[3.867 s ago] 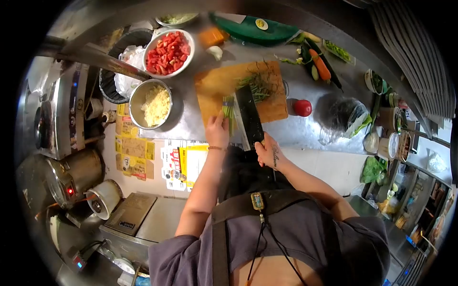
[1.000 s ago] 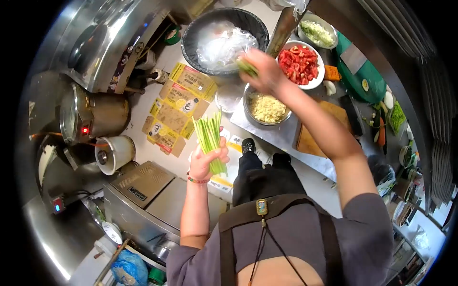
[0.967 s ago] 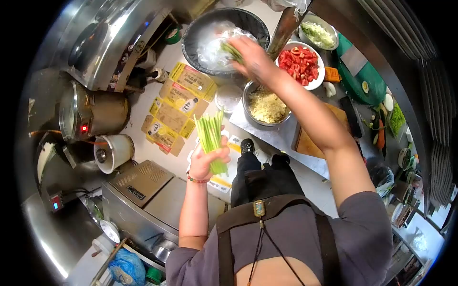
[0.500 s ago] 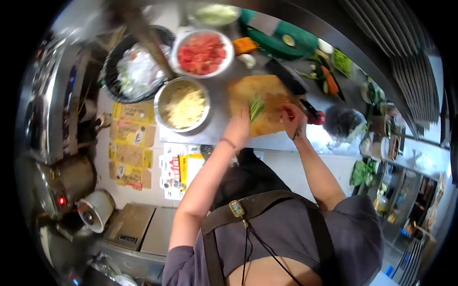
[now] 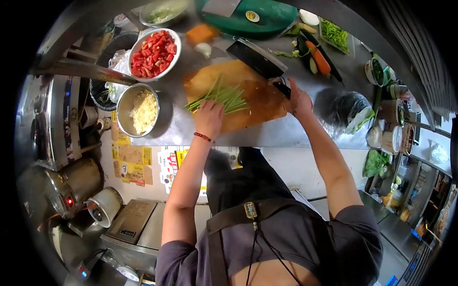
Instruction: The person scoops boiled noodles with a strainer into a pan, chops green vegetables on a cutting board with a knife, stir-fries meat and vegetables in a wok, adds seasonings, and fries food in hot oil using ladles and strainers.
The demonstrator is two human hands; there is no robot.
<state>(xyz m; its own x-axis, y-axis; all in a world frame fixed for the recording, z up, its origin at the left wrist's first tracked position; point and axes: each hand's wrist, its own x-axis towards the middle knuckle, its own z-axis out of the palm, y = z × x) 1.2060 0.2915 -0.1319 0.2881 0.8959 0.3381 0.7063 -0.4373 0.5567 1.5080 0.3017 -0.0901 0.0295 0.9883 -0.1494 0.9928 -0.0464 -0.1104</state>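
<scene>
Long thin green stalks (image 5: 233,99) lie fanned out on the wooden cutting board (image 5: 267,114). My left hand (image 5: 209,114) is over their near end, fingers bent and pressed together on them. At the board's right corner, my right hand (image 5: 299,101) reaches the dark handle of a cleaver (image 5: 255,59), with a finger stretched out beside it. Whether the palm touches the handle I cannot tell. The broad, dark blade rests along the board's far edge. Part of a small red thing shows behind my right hand.
Left of the board stand a white bowl of chopped tomatoes (image 5: 177,47) and a steel bowl of chopped pale yellow food (image 5: 155,119). Farther back are an orange chunk (image 5: 202,34), a green board (image 5: 276,21) and a carrot (image 5: 318,58). A plastic bag (image 5: 341,107) lies at right.
The stalks, bunched under my left hand before, now lie spread on the board. My right hand has moved from above the board's right side to the cleaver's handle. The camera view has shifted.
</scene>
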